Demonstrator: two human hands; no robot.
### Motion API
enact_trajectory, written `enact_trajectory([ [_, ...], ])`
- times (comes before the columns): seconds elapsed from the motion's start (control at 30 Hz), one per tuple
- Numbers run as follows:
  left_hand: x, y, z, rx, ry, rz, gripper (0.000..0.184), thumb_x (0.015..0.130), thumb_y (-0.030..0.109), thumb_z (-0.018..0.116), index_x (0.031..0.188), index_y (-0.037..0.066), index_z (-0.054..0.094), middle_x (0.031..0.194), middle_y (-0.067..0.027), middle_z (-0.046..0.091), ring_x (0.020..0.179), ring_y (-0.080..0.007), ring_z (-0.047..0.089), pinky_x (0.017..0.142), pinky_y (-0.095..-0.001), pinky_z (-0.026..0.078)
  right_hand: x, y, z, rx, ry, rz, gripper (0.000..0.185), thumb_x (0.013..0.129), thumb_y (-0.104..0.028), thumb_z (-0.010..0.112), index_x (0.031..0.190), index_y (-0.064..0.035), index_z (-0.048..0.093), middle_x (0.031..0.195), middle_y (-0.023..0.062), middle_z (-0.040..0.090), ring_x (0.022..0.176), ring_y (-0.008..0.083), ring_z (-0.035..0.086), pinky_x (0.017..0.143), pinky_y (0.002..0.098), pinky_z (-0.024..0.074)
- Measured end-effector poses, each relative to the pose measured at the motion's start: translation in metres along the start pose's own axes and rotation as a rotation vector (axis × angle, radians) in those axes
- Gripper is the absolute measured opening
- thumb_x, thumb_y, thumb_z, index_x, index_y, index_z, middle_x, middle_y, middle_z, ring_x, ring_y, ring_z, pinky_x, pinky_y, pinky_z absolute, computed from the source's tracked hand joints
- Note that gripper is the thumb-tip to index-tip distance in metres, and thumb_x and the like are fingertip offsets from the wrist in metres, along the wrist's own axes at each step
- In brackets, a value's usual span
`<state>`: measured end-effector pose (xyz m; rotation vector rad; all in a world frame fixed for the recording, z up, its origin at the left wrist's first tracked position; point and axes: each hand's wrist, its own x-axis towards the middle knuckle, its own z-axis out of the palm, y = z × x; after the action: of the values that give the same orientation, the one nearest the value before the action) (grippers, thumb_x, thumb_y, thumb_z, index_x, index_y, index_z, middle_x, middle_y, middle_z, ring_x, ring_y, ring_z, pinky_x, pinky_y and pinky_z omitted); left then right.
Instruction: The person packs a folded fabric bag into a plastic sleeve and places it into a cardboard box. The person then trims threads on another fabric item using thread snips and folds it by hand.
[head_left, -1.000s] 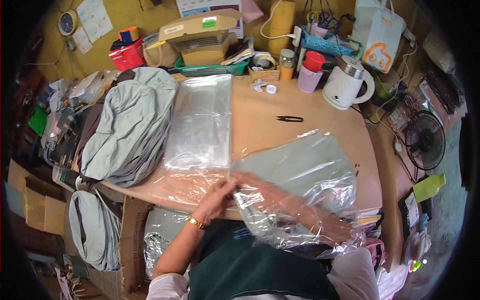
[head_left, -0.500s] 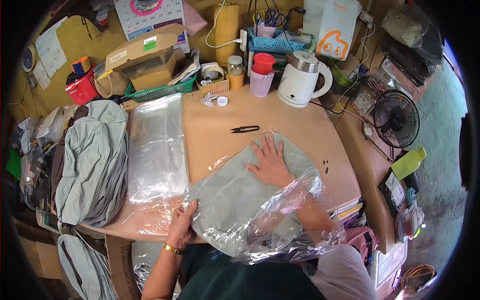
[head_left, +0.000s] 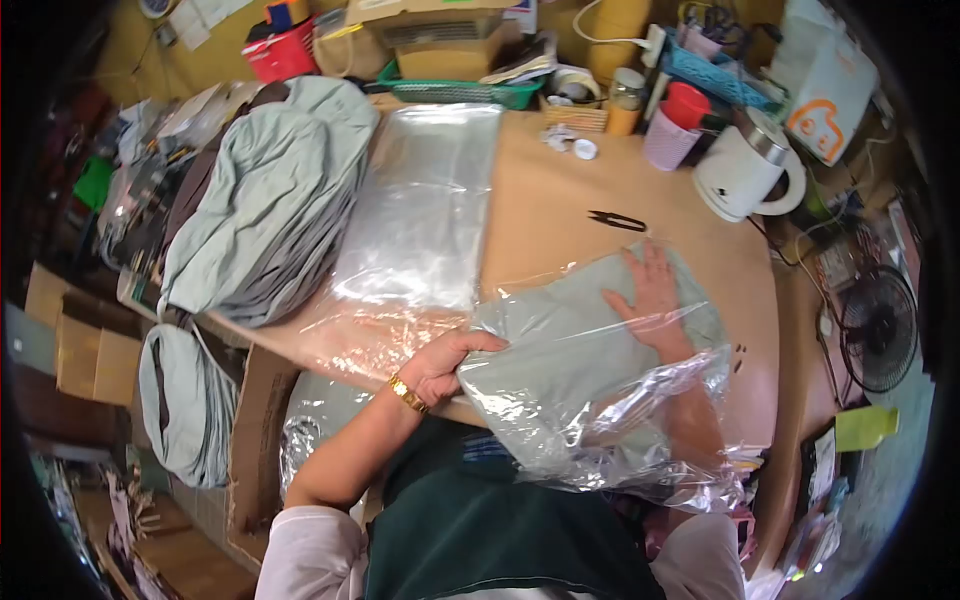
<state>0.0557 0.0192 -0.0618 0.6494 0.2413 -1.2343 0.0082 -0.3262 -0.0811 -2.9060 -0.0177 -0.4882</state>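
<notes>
A grey-green folded cloth (head_left: 560, 340) lies inside a clear plastic bag (head_left: 650, 405) at the front edge of the table. My left hand (head_left: 445, 362), below a gold wristband, pinches the left edge of the bagged cloth between thumb and fingers. My right hand (head_left: 652, 300) reaches into the bag, its arm covered by crinkled plastic. It rests flat on the cloth with fingers stretched toward the far corner. Black thread snips (head_left: 617, 220) lie just beyond those fingertips. Left of the cloth is a stack of flat clear plastic bags (head_left: 425, 210).
A pile of grey-green cloths (head_left: 265, 190) occupies the table's left side, with more hanging below (head_left: 185, 400). Along the back stand a green basket (head_left: 460, 93), a pink cup (head_left: 670, 140) and a white kettle (head_left: 745, 170). A black fan (head_left: 880, 328) is at right.
The camera view has turned left, so the table appears shifted right. My left hand still grips the bag's left edge, now lifted slightly. My right hand stays flat on the cloth.
</notes>
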Motion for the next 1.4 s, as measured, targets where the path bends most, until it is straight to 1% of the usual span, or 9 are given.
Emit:
enact_trajectory([
  [0.37, -0.017, -0.023, 0.025, -0.158, 0.009, 0.262, 0.041, 0.091, 0.0, 0.062, 0.129, -0.006, 0.049, 0.121, -0.0171, 0.06, 0.107, -0.0261, 0.064, 0.096, -0.0396, 0.055, -0.003, -0.01, 0.002, -0.193, -0.038, 0.179, 0.063, 0.096, -0.041, 0.055, 0.147, -0.0082, 0.037, 0.155, 0.0244, 0.024, 0.146, 0.0422, 0.016, 0.114, 0.063, 0.0139],
  [0.5, -0.014, -0.043, 0.039, -0.02, 0.243, 0.351, 0.042, 0.088, -0.005, 0.062, 0.128, -0.005, 0.049, 0.117, -0.0175, 0.062, 0.102, -0.0255, 0.066, 0.09, -0.0393, 0.058, -0.012, -0.107, -0.025, 0.127, -0.347, -0.293, 0.057, 0.093, -0.028, 0.058, 0.143, -0.007, 0.042, 0.153, 0.0137, 0.033, 0.147, 0.0317, 0.019, 0.115, 0.0624, 0.0113],
  [0.6, -0.004, -0.051, 0.036, 0.174, 0.341, 0.592, 0.043, 0.087, -0.008, 0.06, 0.128, -0.005, 0.049, 0.114, -0.0169, 0.064, 0.102, -0.0253, 0.066, 0.086, -0.0384, 0.058, -0.005, -0.125, 0.008, 0.381, -0.252, -0.489, 0.06, 0.089, -0.023, 0.063, 0.143, -0.0084, 0.042, 0.151, 0.0119, 0.036, 0.145, 0.029, 0.023, 0.115, 0.0614, 0.0118],
  [0.67, -0.006, -0.049, 0.033, 0.463, 0.406, 0.658, 0.039, 0.088, -0.006, 0.059, 0.126, -0.005, 0.05, 0.113, -0.0154, 0.064, 0.101, -0.0249, 0.066, 0.085, -0.0373, 0.058, 0.005, -0.131, 0.019, 0.444, -0.244, -0.44, 0.063, 0.088, -0.023, 0.064, 0.144, -0.0096, 0.04, 0.151, 0.0116, 0.035, 0.145, 0.0287, 0.023, 0.115, 0.0616, 0.0122],
  [0.73, -0.009, -0.042, 0.03, 0.29, 0.323, 0.636, 0.037, 0.089, -0.003, 0.061, 0.125, -0.004, 0.051, 0.114, -0.0159, 0.064, 0.101, -0.0238, 0.066, 0.085, -0.0361, 0.057, 0.017, -0.141, 0.009, 0.506, -0.235, -0.399, 0.066, 0.086, -0.022, 0.066, 0.145, -0.0107, 0.038, 0.152, 0.0112, 0.035, 0.145, 0.0284, 0.023, 0.115, 0.0618, 0.0125],
  [0.87, -0.015, -0.027, 0.003, -0.26, 0.115, 0.407, 0.034, 0.091, 0.004, 0.063, 0.123, -0.003, 0.053, 0.114, -0.0127, 0.065, 0.098, -0.0198, 0.066, 0.087, -0.0343, 0.056, 0.017, -0.138, 0.001, 0.204, -0.338, -0.462, 0.069, 0.088, -0.037, 0.065, 0.145, -0.0076, 0.039, 0.149, 0.0167, 0.036, 0.144, 0.0351, 0.023, 0.113, 0.0636, 0.0141],
  [1.0, -0.007, -0.029, 0.001, -0.217, 0.128, 0.398, 0.031, 0.093, 0.007, 0.062, 0.122, -0.002, 0.055, 0.113, -0.0103, 0.065, 0.098, -0.0176, 0.066, 0.088, -0.0334, 0.056, 0.003, -0.136, -0.003, 0.051, -0.336, -0.443, 0.078, 0.088, -0.052, 0.059, 0.15, -0.0122, 0.032, 0.156, 0.0178, 0.024, 0.147, 0.0371, 0.015, 0.113, 0.0661, 0.0087],
  [1.33, 0.005, -0.018, 0.009, 0.702, 0.255, 0.543, 0.052, 0.088, 0.015, 0.07, 0.13, -0.008, 0.049, 0.118, -0.0162, 0.063, 0.102, -0.0149, 0.063, 0.085, -0.028, 0.053, -0.005, -0.126, -0.005, 0.259, -0.277, -0.38, 0.08, 0.086, -0.053, 0.061, 0.15, -0.0132, 0.033, 0.157, 0.0181, 0.023, 0.147, 0.0394, 0.015, 0.111, 0.07, 0.0084],
  [1.4, -0.016, -0.01, 0.038, 1.049, 0.38, 0.609, 0.06, 0.086, 0.021, 0.073, 0.131, -0.011, 0.048, 0.109, -0.019, 0.067, 0.094, -0.013, 0.066, 0.076, -0.0267, 0.054, -0.018, -0.127, -0.026, -0.14, -0.316, -0.271, 0.079, 0.087, -0.055, 0.059, 0.151, -0.019, 0.032, 0.157, 0.018, 0.022, 0.146, 0.0401, 0.016, 0.11, 0.0718, 0.0078],
])
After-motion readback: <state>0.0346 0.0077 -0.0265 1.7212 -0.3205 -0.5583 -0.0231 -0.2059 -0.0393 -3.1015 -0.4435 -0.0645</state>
